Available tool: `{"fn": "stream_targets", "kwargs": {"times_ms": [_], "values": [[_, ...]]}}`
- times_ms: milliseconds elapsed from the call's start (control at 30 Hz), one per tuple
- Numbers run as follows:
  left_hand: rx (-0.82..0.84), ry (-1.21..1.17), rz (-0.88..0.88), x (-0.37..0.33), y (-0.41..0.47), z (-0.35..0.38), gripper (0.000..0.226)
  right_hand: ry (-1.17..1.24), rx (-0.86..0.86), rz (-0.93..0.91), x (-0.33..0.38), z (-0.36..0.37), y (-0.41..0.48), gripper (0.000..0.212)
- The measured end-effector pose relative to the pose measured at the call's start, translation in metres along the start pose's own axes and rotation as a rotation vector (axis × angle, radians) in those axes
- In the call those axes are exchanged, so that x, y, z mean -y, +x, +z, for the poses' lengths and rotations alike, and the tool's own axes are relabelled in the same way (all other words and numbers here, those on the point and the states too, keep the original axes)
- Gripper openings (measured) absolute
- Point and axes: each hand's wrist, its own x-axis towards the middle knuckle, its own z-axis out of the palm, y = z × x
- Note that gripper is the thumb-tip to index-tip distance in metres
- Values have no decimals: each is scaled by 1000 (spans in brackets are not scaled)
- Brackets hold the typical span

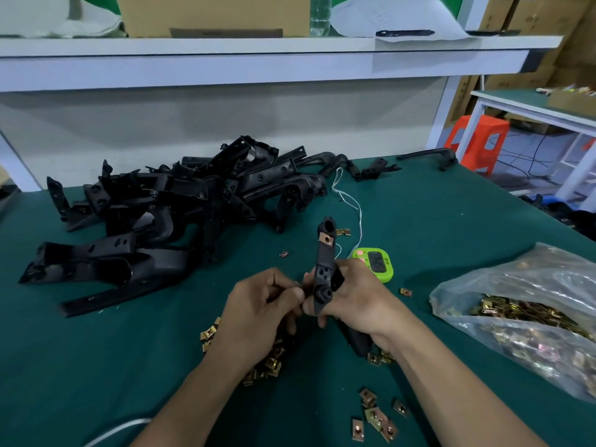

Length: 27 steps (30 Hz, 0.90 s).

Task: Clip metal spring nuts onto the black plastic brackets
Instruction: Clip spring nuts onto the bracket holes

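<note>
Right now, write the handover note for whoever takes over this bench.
Right hand grips the bracket upright; left hand pinches its lower end, and any nut in that grip is hidden. One spring nut is clipped on near the bracket's top. Pile of brackets lies far left, loose nuts on the mat near you, bag of nuts to the right. Left to do: probably this bracket's lower end, then the pile.

Bracket pile [167, 201] far left on the table [451, 214], bag of nuts [532, 317] right, timer [375, 264] between.
</note>
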Motion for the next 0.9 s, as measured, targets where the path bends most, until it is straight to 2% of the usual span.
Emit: {"fn": "stream_targets", "kwargs": {"times_ms": [133, 233, 333, 433, 600, 900], "values": [[7, -45, -10, -2, 0, -2, 5, 7, -29, -22, 5, -1, -3, 17], [14, -73, -59, -2, -1, -1, 14, -13, -21, -41, 7, -3, -3, 28], [-11, 0, -43, -2, -3, -1, 24, -2, -55, -38, 8, -3, -4, 38], [-87, 85, -10, -4, -5, -1, 31, 32, -46, -19, 9, -4, -4, 31], [-58, 137, 74, -10, -10, 2, 31, 1, -46, 43, 8, -5, -1, 34], [-60, 95, -24, -7, -7, 5, 19, -73, 38, 120, 8, -7, -1, 22]]}}
